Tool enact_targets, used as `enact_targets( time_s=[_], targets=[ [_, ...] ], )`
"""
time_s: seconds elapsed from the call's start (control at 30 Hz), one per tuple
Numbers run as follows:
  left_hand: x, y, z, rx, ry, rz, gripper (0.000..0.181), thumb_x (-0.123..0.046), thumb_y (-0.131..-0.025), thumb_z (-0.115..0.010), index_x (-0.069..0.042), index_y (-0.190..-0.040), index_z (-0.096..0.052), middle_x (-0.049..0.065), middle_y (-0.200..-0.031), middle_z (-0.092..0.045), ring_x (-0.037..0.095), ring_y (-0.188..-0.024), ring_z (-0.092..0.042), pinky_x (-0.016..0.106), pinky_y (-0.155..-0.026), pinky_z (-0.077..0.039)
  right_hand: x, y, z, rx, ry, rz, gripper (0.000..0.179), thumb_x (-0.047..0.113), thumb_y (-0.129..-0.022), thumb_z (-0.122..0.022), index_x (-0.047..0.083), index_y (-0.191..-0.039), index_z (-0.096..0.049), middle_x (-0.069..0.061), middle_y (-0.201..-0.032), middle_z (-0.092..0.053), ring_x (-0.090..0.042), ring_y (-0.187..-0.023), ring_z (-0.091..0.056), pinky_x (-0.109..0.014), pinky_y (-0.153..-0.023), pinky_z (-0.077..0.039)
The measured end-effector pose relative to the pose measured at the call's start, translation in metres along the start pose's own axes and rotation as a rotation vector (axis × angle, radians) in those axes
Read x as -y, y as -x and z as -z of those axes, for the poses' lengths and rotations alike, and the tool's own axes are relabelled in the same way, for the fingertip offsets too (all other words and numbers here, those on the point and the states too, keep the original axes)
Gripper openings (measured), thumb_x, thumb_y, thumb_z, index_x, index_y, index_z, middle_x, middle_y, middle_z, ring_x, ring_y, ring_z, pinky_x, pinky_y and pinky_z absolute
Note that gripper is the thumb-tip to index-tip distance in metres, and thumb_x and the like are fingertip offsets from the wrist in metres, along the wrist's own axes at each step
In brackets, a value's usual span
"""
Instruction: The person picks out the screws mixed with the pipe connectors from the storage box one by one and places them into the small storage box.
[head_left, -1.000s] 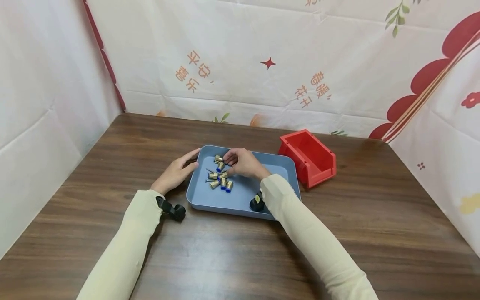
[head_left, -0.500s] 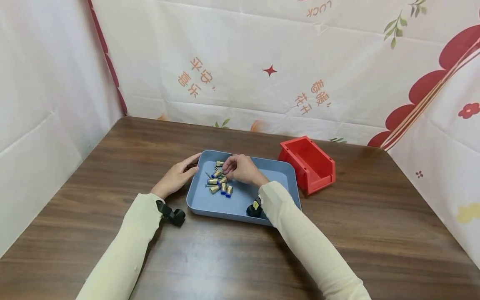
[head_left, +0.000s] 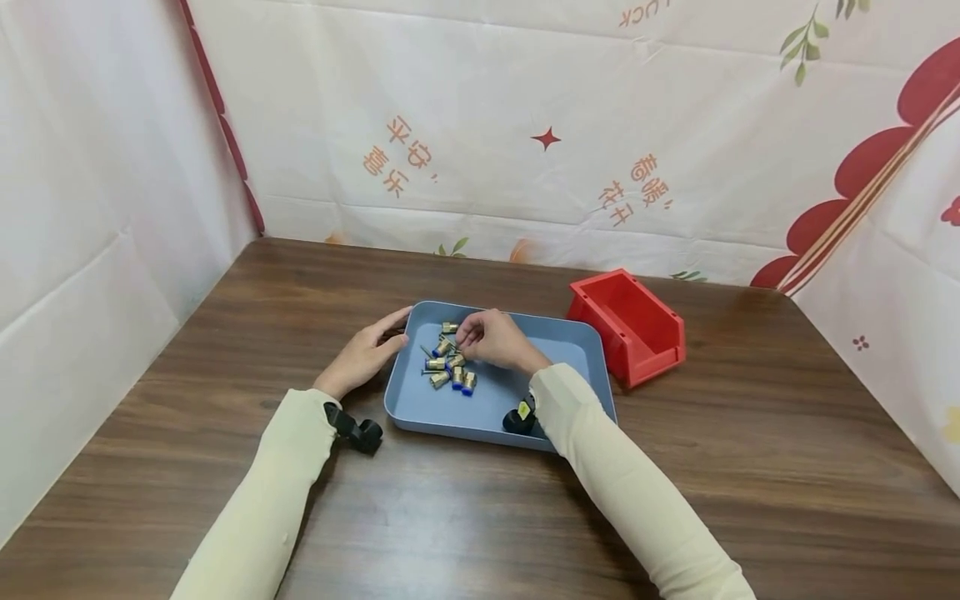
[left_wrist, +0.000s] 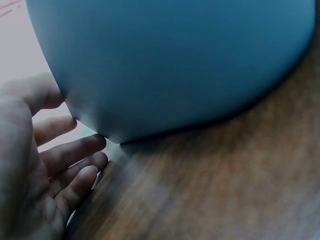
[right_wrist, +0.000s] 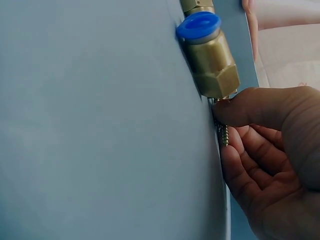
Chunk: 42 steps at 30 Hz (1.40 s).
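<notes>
Several brass push-fit air fittings point(head_left: 468, 382) with blue collars lie heaped with screws point(head_left: 430, 372) in the left half of a blue-grey tray point(head_left: 472, 412). Bent over the heap's right side, my right hand point(head_left: 497, 340) has thumb and fingers drawn together. The right wrist view shows a threaded screw point(right_wrist: 226, 136) between the thumb and fingertips, partly hidden, just below a fitting point(right_wrist: 212, 62). My left hand point(head_left: 362, 358) rests at the tray's left edge, its thumb on the rim; in the left wrist view its fingers point(left_wrist: 75, 150) lie loosely against the tray's outer wall.
A red plastic bin point(head_left: 628, 327) stands at the tray's right rear corner, set at an angle. The brown wooden table point(head_left: 420, 517) ends at a printed white cloth point(head_left: 480, 158) behind. A black camera point(head_left: 362, 434) sits on the left wrist.
The right hand's fingers have drawn closer together over the heap, and a fitting near them has shifted. The left hand stays at the tray's edge. The head view has tilted slightly.
</notes>
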<state>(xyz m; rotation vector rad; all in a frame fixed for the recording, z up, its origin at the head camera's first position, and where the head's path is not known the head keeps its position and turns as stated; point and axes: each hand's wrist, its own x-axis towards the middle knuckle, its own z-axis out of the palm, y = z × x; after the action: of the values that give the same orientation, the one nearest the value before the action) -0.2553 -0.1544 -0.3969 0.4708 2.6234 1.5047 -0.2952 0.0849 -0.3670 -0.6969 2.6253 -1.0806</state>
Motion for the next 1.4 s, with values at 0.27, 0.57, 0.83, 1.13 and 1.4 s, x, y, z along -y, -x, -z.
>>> enact_targets(
  time_s=[0.27,0.57,0.83,1.13,1.4],
  targets=[
    [-0.001,-0.001,0.001,0.007,0.0,-0.007,0.053,-0.027,-0.102,-0.045,-0.019,-0.151,-0.029,0.013,-0.152,-0.036,0.033,-0.138,-0.036,0.054,-0.11,-0.031,-0.005,0.0,0.004,-0.006,-0.024,0.037,0.008,-0.002,-0.079,-0.071,0.002,-0.086,-0.07,-0.008,-0.082,-0.068,-0.012,-0.072,-0.06,-0.021,-0.066,-0.051],
    [-0.004,0.0,0.001,0.009,0.009,-0.026,0.053,-0.025,-0.102,-0.045,-0.016,-0.152,-0.028,0.015,-0.151,-0.036,0.034,-0.137,-0.036,0.054,-0.109,-0.032,-0.003,0.001,0.007,-0.029,-0.025,0.019,0.007,0.002,-0.08,-0.073,0.003,-0.087,-0.07,-0.008,-0.084,-0.068,-0.013,-0.073,-0.059,-0.021,-0.065,-0.049],
    [-0.004,0.001,0.0,0.01,0.002,-0.021,0.052,-0.027,-0.102,-0.044,-0.02,-0.152,-0.029,0.014,-0.151,-0.036,0.034,-0.138,-0.036,0.054,-0.109,-0.032,0.0,0.008,0.018,-0.054,-0.059,-0.031,0.011,0.004,-0.081,-0.074,0.003,-0.091,-0.071,-0.01,-0.09,-0.069,-0.016,-0.078,-0.061,-0.023,-0.07,-0.05],
    [-0.004,0.004,0.001,0.013,-0.007,-0.012,0.053,-0.027,-0.102,-0.044,-0.019,-0.152,-0.028,0.015,-0.152,-0.035,0.035,-0.138,-0.035,0.055,-0.109,-0.032,-0.009,0.023,0.038,-0.087,-0.042,-0.089,0.015,0.006,-0.082,-0.073,0.001,-0.097,-0.071,-0.013,-0.093,-0.07,-0.017,-0.077,-0.062,-0.029,-0.077,-0.055],
    [-0.003,0.005,-0.001,0.008,-0.013,-0.021,0.053,-0.027,-0.102,-0.044,-0.018,-0.152,-0.029,0.014,-0.152,-0.035,0.035,-0.138,-0.035,0.054,-0.109,-0.032,-0.013,0.039,0.066,-0.15,0.013,-0.138,0.02,0.009,-0.082,-0.074,0.002,-0.1,-0.071,-0.011,-0.093,-0.07,-0.022,-0.08,-0.063,-0.029,-0.075,-0.055]
  ],
)
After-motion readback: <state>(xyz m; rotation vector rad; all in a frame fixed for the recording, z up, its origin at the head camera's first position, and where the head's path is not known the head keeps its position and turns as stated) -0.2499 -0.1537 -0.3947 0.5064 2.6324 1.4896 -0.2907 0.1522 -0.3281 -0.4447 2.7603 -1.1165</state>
